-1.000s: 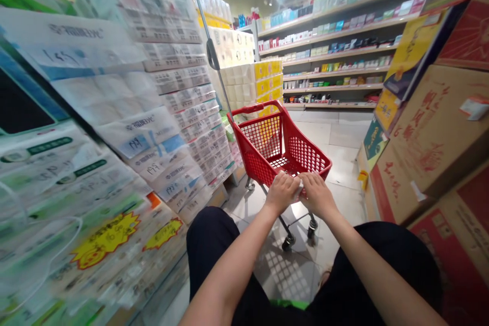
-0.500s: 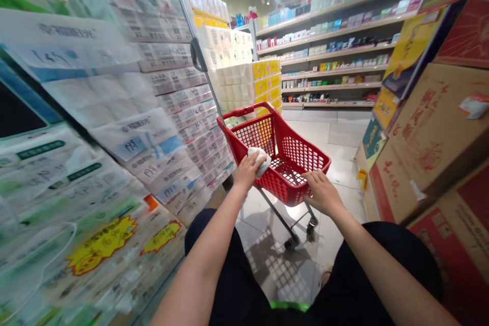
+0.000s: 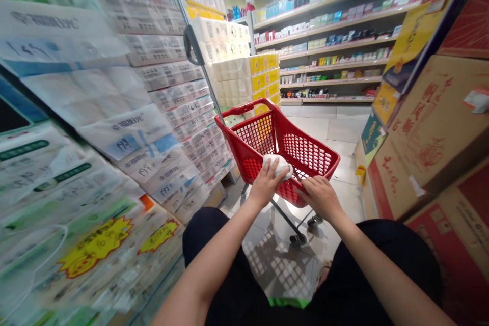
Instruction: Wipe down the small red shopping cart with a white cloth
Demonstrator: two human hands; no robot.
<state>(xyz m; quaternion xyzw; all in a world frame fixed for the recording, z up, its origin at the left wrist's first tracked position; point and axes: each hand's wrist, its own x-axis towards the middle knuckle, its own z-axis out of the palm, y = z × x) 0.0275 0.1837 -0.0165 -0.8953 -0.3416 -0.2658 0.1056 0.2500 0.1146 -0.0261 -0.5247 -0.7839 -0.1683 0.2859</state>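
A red shopping cart (image 3: 309,155) with a latticed plastic basket stands in front of my knees. My left hand (image 3: 267,181) is closed on a crumpled white cloth (image 3: 281,164) and presses it on the near rim of the basket. Just right of it, my right hand (image 3: 319,194) grips the same rim, fingers curled over the edge. The inside of the basket shows no goods. A metal pole (image 3: 208,79) with a dark clip rises at the cart's left side.
Stacked tissue packs (image 3: 164,66) with handwritten prices line the left side. Cardboard cartons (image 3: 439,122) rise close on the right. Stocked shelves (image 3: 332,69) stand at the back. Cart wheels (image 3: 298,239) rest on the tiled floor.
My left hand has slid the cloth rightward along the rim, nearer to my right hand. The cart has turned slightly, its right end shifting right. My right hand stays on the rim.
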